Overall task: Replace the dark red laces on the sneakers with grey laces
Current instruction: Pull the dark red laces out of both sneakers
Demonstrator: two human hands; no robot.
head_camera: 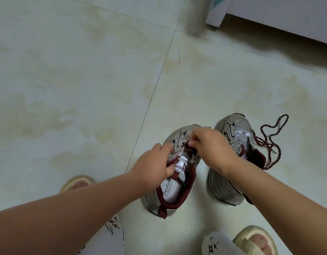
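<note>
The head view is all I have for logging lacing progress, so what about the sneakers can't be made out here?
- Left sneaker eyelets, head view: both hands cover them; how far its lace is pulled out cannot be told.
- Right sneaker heel: behind the right hand and forearm.
- Left hand fingers: curled over the tongue.
- Grey laces: none in view.

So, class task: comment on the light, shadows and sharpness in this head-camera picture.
Head view: soft, even light with no glare on the tiled floor; a blurred shadow lies under the white furniture at top right; wide-angle bending stretches the forearms; the right hand is slightly motion-smeared, while the loose dark red lace reads sharper.
</note>
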